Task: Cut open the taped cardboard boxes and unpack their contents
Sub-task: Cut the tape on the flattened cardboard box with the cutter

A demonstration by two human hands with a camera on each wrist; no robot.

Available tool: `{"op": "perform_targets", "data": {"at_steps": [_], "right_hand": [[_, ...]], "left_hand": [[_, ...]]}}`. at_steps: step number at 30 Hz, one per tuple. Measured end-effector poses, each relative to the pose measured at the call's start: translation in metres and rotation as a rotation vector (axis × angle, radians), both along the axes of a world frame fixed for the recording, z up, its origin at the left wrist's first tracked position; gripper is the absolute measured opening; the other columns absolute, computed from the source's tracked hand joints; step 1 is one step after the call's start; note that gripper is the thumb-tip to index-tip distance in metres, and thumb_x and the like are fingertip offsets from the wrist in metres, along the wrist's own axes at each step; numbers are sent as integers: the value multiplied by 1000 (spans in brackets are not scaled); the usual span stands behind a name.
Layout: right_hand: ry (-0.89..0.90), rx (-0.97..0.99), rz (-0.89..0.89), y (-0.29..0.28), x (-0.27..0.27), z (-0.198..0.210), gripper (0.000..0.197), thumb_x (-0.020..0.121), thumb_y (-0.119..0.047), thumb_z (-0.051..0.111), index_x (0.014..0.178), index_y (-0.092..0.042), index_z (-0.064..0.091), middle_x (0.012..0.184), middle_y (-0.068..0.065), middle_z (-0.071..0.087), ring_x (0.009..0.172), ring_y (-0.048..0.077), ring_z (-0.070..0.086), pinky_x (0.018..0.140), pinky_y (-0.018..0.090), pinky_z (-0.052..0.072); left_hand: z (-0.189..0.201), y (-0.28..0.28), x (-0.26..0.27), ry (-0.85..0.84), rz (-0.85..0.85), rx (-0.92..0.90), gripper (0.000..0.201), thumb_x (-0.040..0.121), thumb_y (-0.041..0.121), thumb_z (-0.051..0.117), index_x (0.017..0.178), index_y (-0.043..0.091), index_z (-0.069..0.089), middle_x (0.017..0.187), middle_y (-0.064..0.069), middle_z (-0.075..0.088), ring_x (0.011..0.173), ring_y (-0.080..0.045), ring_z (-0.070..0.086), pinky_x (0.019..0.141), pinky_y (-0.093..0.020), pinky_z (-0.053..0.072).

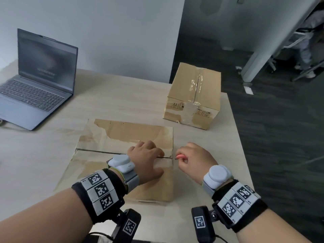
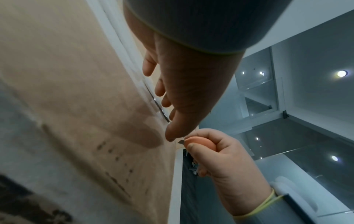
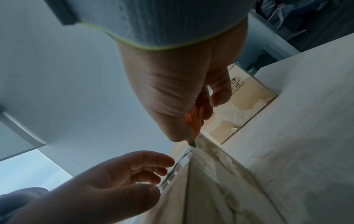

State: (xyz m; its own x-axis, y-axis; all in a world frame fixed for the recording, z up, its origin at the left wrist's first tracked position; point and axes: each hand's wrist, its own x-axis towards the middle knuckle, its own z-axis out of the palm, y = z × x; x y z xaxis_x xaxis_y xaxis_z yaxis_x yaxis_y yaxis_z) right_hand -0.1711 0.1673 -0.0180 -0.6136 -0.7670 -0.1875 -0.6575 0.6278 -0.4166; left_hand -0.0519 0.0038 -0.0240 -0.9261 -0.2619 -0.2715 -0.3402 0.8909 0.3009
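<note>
A large flat cardboard box (image 1: 122,137) lies in front of me, its top seam covered with clear tape. My left hand (image 1: 149,158) rests on the top near the right end of the seam, fingers spread and lightly bent. My right hand (image 1: 191,158) grips a small pink cutter (image 1: 180,156) at the box's right edge. The short blade (image 2: 181,141) shows beside my left thumb, and in the right wrist view the blade (image 3: 192,144) touches the taped corner. A second, smaller taped box (image 1: 194,95) stands behind, to the right.
An open grey laptop (image 1: 35,81) sits at the far left of the pale wooden table (image 1: 122,95). The table's right edge runs close beside my right hand, with dark carpet (image 1: 280,137) beyond it. A white wall is behind.
</note>
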Motion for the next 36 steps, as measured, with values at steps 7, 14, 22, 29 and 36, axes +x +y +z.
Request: {"op": "perform_targets", "data": {"at_steps": [7,14,22,29,36], "right_hand": [[-231,-239,-180,41,-15,-30,14,89,-18,63,84,-29,71,83,-16,64,82,3,59,69,9,40],[-750,-538,-514,35,0,-38,5,90,-17,71,88,-20,75,72,-7,65,63,8,60,60,25,49],[-767,-592,-525,19,2,-41,9,87,-12,73,94,-16,70,76,-5,67,55,3,58,51,15,44],[-724,-583,-444,11,3,-44,8,86,-12,73,89,-19,73,69,-11,67,57,2,55,52,13,42],[-697,-561,-388,14,-1,-48,13,86,-14,74,83,-26,72,68,-14,68,55,-2,53,57,15,44]], "left_hand": [[-2,17,-13,-98,-17,-33,68,76,67,65,137,43,50,140,15,43,129,-17,42,101,-35,44],[3,18,-9,-143,-33,-30,77,71,69,73,140,42,50,144,18,43,130,-14,46,102,-34,46],[7,18,-21,-251,7,-96,80,54,81,70,125,49,47,128,20,53,106,-22,60,90,-43,52],[10,21,-20,-265,17,-77,79,60,72,79,127,44,50,132,17,52,105,-20,61,87,-40,54],[12,24,-20,-248,18,-69,80,61,70,81,130,42,51,136,15,52,107,-20,61,87,-38,54]]}}
